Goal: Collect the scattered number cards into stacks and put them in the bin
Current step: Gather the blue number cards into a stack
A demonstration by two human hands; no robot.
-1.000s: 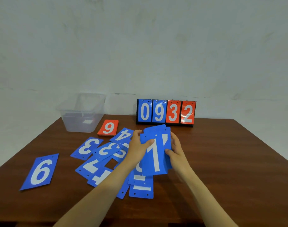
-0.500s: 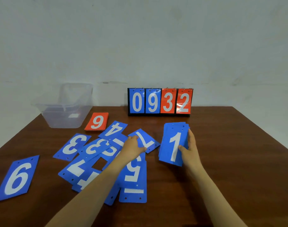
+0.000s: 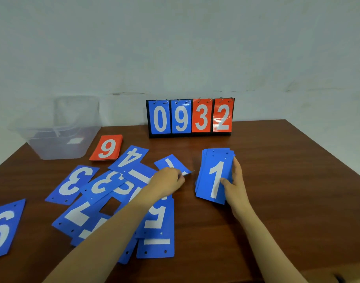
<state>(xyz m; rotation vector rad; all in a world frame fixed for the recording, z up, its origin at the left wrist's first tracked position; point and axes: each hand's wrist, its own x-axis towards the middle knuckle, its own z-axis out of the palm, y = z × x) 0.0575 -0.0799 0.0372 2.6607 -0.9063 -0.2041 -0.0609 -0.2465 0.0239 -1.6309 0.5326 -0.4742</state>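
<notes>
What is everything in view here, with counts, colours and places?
bin: one, clear plastic, far left of the table.
red cards: one stack, 9 on top, right of the bin.
scoreboard: one, blue 0 9 and red 3 2, back of the table.
loose blue cards: roughly ten, overlapping, left and middle; exact count unclear.
blue stack: one, 1 on top, right of the loose cards.
table: one, brown wood.
left hand: pinches an edge of one of the loose blue cards.
right hand: holds the blue stack.
</notes>
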